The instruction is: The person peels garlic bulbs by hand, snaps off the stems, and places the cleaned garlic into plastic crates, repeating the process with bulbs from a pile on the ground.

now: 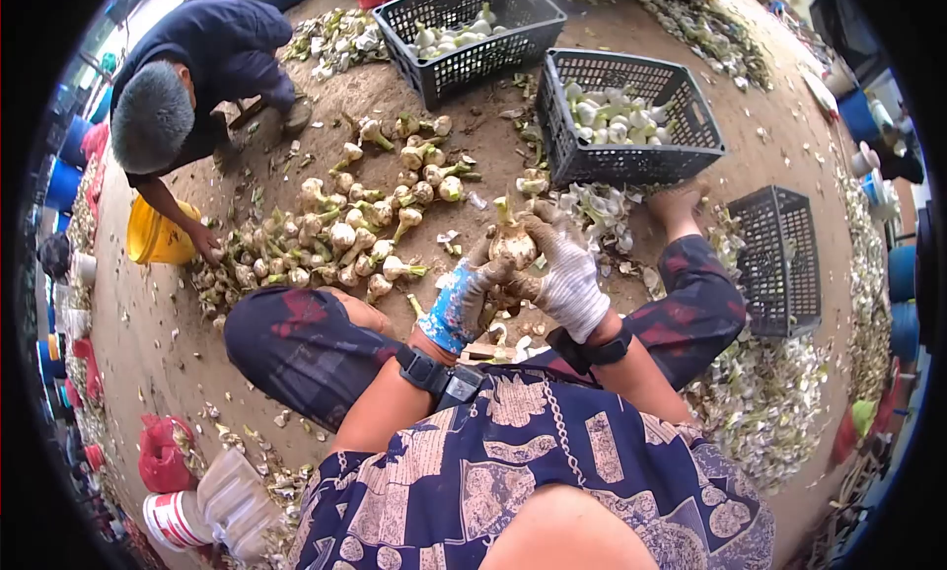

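Note:
A dirt-covered garlic bulb (512, 245) with a short cut stem pointing up is held between my two gloved hands, in front of my lap. My left hand (472, 286), in a blue and white glove, closes its fingers on the bulb's left and lower side. On the other side my right hand (564, 264), in a greyish-white glove soiled at the fingers, curls around the bulb. The gloves hide part of it. To the left on the ground spreads a heap of unpeeled garlic bulbs (340, 230). Peeled skins (604, 207) lie just beyond my right hand.
Two black crates (631, 166) (473, 72) holding cleaned white bulbs stand ahead. Another black crate (774, 264) sits at my right. A crouching person (202, 72) reaches toward the heap beside a yellow bucket (158, 232). Skins (764, 407) are piled at right.

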